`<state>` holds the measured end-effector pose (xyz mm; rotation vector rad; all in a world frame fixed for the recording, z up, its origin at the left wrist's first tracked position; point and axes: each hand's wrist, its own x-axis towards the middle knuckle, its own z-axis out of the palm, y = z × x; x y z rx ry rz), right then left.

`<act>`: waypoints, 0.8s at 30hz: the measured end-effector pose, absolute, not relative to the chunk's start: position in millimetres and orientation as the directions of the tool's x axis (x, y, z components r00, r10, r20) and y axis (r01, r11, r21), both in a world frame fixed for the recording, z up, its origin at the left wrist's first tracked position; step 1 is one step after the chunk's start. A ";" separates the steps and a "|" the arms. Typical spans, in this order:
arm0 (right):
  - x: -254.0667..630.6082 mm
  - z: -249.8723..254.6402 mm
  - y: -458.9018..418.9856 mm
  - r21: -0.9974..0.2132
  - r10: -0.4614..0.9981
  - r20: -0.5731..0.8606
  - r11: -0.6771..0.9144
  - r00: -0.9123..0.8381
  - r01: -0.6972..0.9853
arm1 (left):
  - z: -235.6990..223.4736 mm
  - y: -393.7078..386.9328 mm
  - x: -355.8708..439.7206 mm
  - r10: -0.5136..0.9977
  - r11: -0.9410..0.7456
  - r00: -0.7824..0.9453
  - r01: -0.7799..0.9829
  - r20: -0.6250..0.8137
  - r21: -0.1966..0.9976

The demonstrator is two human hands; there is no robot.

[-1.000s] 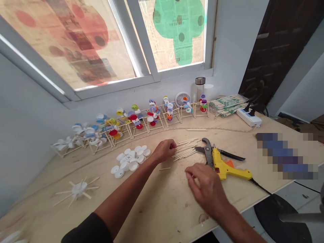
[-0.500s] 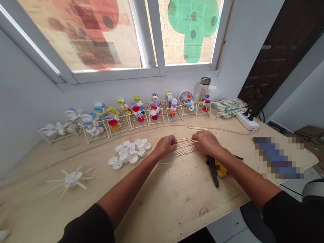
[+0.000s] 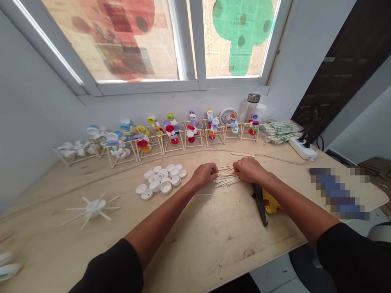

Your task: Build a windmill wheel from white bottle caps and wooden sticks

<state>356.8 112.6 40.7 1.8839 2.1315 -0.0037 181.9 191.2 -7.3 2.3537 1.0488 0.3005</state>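
Note:
My left hand [image 3: 205,176] and my right hand [image 3: 249,170] close around opposite ends of a loose bundle of short wooden sticks [image 3: 227,177], with the middle showing between them. Just below my right wrist lies a pair of black-handled cutters [image 3: 259,203], touching a yellow glue gun [image 3: 270,206] that my forearm partly hides. A heap of white plastic bottle caps [image 3: 161,179] sits left of my left hand. One thin stick [image 3: 204,194] lies near my left wrist.
The plywood tabletop [image 3: 195,240] ends at a front edge. Along the wall stands a row of stick frames with colourful cap pinwheels [image 3: 155,136]. A loose white pinwheel [image 3: 93,207], chopstick packs [image 3: 279,132], a power strip [image 3: 299,148] and a pixelated patch [image 3: 336,193] also appear.
My right hand has moved from the table beside the glue gun onto the sticks, and both hands now close on the bundle. The cutters lie in a new place, and my view has shifted.

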 end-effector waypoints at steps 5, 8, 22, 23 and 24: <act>355.9 38.6 112.6 0.211 0.969 -0.194 0.193 -0.152 0.958 | -7.8 190.1 181.2 0.735 -0.560 0.678 0.615 -0.010 0.555; 356.4 37.0 113.2 0.226 0.969 -0.184 0.207 -0.167 0.952 | -7.7 189.3 180.6 0.729 -0.566 0.684 0.608 -0.006 0.557; 354.1 36.0 112.8 0.261 0.963 -0.173 0.248 -0.208 0.933 | -6.1 186.9 180.4 0.727 -0.573 0.687 0.607 0.000 0.551; 354.1 37.0 112.5 0.260 0.961 -0.172 0.254 -0.214 0.931 | -6.1 186.9 180.5 0.727 -0.573 0.686 0.608 -0.001 0.550; 354.2 38.2 112.1 0.260 0.960 -0.172 0.260 -0.221 0.930 | -6.1 186.9 180.7 0.727 -0.573 0.686 0.609 -0.003 0.548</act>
